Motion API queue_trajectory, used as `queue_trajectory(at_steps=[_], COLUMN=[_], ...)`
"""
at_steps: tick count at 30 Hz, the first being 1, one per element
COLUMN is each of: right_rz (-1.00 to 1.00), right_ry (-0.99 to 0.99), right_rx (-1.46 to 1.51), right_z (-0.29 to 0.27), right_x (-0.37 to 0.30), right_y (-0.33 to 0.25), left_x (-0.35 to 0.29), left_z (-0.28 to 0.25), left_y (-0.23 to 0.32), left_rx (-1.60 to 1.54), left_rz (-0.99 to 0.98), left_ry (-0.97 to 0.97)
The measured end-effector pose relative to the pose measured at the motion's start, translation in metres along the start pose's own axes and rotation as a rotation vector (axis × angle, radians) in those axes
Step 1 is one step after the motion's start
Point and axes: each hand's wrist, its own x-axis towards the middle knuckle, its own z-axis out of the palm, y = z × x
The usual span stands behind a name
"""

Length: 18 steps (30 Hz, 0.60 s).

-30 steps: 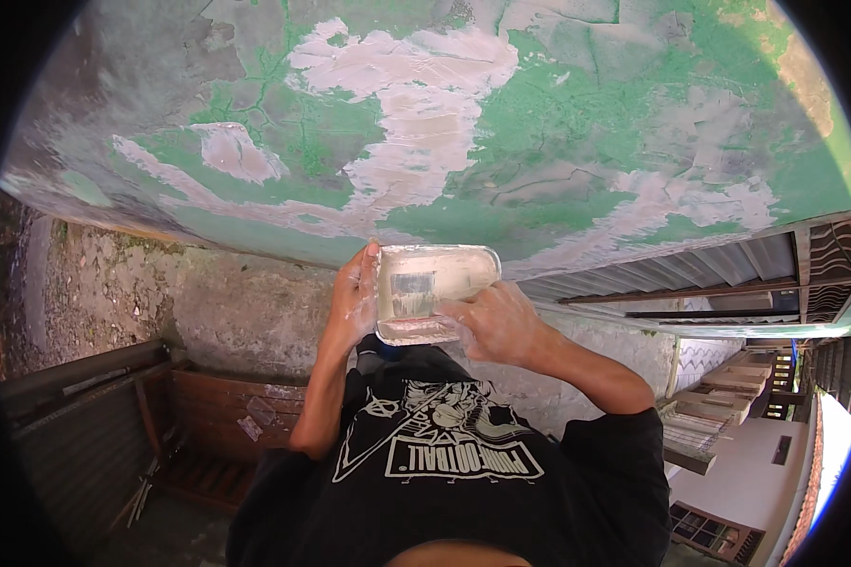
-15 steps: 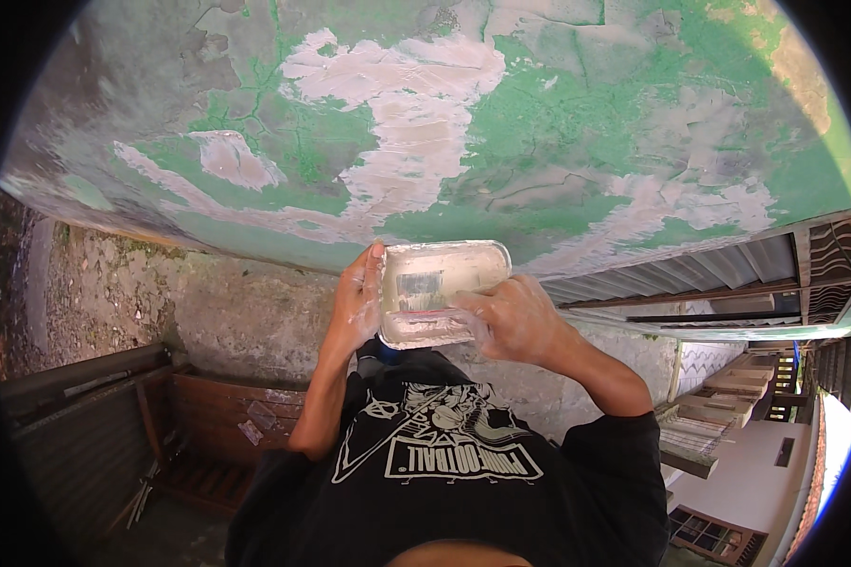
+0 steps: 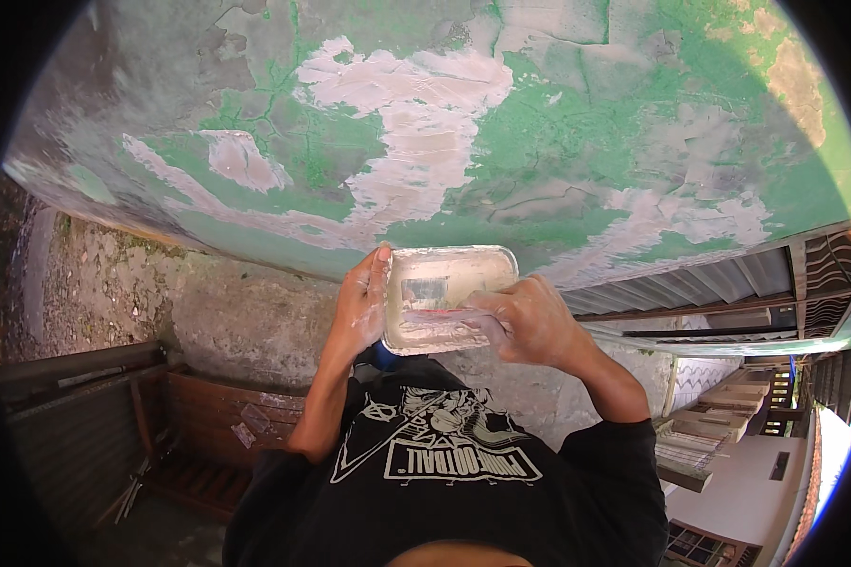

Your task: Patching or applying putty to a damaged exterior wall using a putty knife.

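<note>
Both my hands are over a shallow, pale plastic tub (image 3: 454, 251) with rounded corners, smeared inside with whitish putty. My left hand (image 3: 361, 300) is closed on its left side, thumb at the rim. Fingers bent and coated in white, my right hand (image 3: 531, 321) grips a flat putty scraper (image 3: 440, 315) with a reddish edge, which lies low inside the tub. Most of the scraper is hidden by putty and fingers. A grey rectangular patch shows through the putty beside it. Beyond the tub stands a green wall (image 3: 539, 142) with peeling paint and broad whitish putty patches (image 3: 425, 156).
A wooden bench (image 3: 222, 402) stands at lower left, beside a dark slatted panel (image 3: 66, 425). Rough concrete ground (image 3: 246, 312) runs along the wall's foot. Corrugated sheets (image 3: 700, 283) and wooden planks (image 3: 719, 416) are at the right.
The tub and both hands have shifted slightly right and down in the view. My right hand has moved a little rightward, still gripping the scraper inside the tub.
</note>
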Motion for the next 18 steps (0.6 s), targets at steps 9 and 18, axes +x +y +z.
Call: queue_trajectory(at_steps=[9, 18], right_rz=[0.043, 0.101], right_ry=[-0.13, 0.052], right_rx=[-0.105, -0.007], right_z=[0.012, 0.003], right_x=[0.003, 0.005], right_y=[-0.009, 0.0], left_x=[0.002, 0.009], left_z=[-0.001, -0.012], left_y=[-0.003, -0.016], left_rx=[-0.041, -0.128], left_rz=[-0.087, -0.215], left_ry=[-0.015, -0.087])
